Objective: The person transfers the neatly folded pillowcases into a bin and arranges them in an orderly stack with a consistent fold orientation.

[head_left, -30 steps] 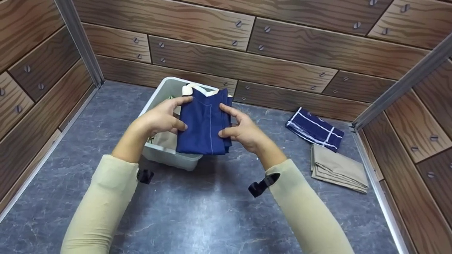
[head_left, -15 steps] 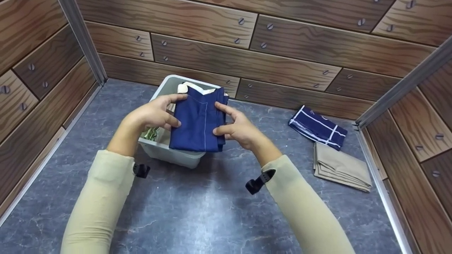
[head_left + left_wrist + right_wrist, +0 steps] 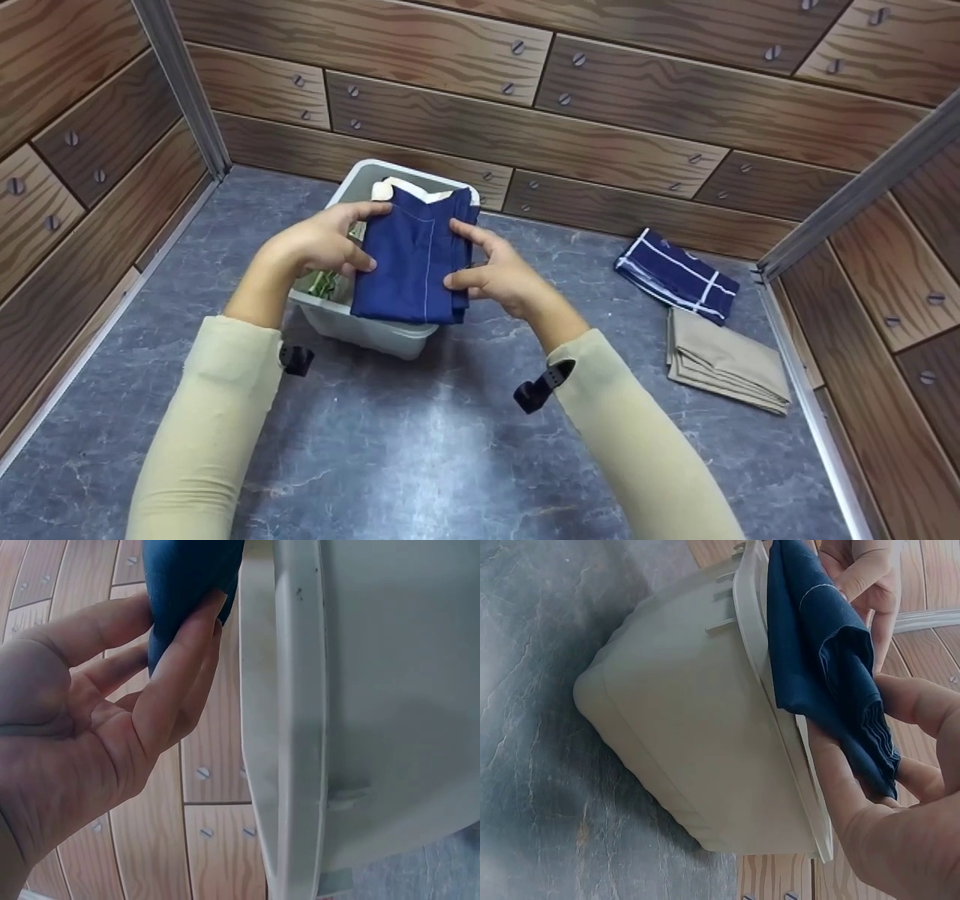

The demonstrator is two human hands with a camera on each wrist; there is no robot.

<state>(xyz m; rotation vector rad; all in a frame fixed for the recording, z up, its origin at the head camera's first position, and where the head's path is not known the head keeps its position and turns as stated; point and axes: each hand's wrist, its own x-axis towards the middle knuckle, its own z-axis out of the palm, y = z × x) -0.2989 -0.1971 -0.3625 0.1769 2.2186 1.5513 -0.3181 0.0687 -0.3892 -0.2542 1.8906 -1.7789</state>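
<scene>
A folded navy cloth (image 3: 401, 262) with white and cream showing at its far end lies level over the grey plastic bin (image 3: 360, 330). My left hand (image 3: 315, 240) pinches its left edge, thumb on top. At the opposite edge my right hand (image 3: 502, 274) grips the layered folds, thumb and a finger above and other fingers beneath. In the left wrist view, fingers curl round the navy cloth (image 3: 187, 585) beside the bin's rim (image 3: 300, 727). The right wrist view shows the stacked layers of the cloth (image 3: 832, 660) just above the rim. Much of the bin's inside is hidden.
Something green and leafy-patterned (image 3: 322, 285) shows inside the bin at its left. On the floor to the right lie a folded navy cloth with white stripes (image 3: 679, 274) and a folded beige cloth (image 3: 727, 360). Wood-patterned walls (image 3: 450, 97) enclose the back and sides.
Both hands have carried the navy cloth leftward, further over the bin. More of the green item at the bin's left now shows. The grip of each hand looks the same.
</scene>
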